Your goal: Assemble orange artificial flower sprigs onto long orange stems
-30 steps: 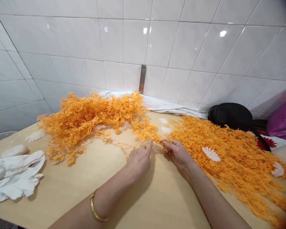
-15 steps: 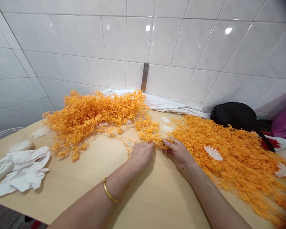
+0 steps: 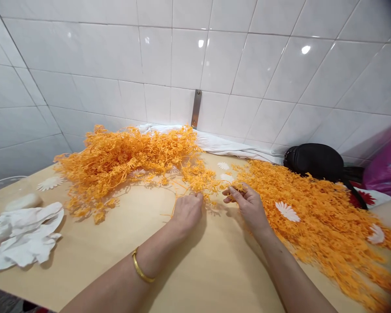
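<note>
Two heaps of orange plastic sprigs lie on a light wooden table [image 3: 195, 269]: a tangled heap [image 3: 117, 163] at the back left and a flatter spread [image 3: 322, 217] on the right. My left hand [image 3: 187, 211] is closed, pinching a thin orange sprig [image 3: 200, 184] between the heaps. My right hand [image 3: 247, 204] is lifted slightly off the table, its fingers pinched on a small orange piece [image 3: 236, 189] at the edge of the right spread. A gold bangle [image 3: 140, 269] circles my left wrist.
White flower cutouts [image 3: 286, 211] lie among the orange pieces. Crumpled white cloth [image 3: 22, 237] sits at the left edge. A black bag [image 3: 314, 161], a pink plastic bag [image 3: 386, 165] and a white sheet [image 3: 228, 145] lie against the tiled wall.
My left hand went from a pointing finger to a closed pinch on a sprig. My right hand has risen off the table and pulled a small piece away to the right.
</note>
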`<action>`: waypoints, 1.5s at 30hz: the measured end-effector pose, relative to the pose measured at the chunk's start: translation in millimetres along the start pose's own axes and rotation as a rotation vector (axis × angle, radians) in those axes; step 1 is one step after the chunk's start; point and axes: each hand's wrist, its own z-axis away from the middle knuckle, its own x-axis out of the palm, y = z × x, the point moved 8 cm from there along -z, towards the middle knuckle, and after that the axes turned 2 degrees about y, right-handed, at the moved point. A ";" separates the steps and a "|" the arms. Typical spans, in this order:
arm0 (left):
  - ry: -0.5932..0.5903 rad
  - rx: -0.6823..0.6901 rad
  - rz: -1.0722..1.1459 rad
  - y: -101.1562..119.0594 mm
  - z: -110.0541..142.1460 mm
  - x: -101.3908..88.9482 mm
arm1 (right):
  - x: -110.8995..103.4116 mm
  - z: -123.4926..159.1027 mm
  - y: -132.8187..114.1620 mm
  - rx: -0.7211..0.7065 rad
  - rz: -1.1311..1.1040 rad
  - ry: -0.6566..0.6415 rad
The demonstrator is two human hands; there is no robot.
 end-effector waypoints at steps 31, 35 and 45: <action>-0.198 -0.426 1.886 -4.4 6.0 31.5 | 15.2 8.3 -5.8 -0.113 0.245 -0.063; -0.219 -0.332 1.808 2.2 7.1 30.2 | 35.1 16.0 -13.3 -0.128 0.204 -0.152; -0.338 -0.257 1.760 8.3 10.0 32.5 | 13.2 3.2 19.4 0.049 0.075 0.053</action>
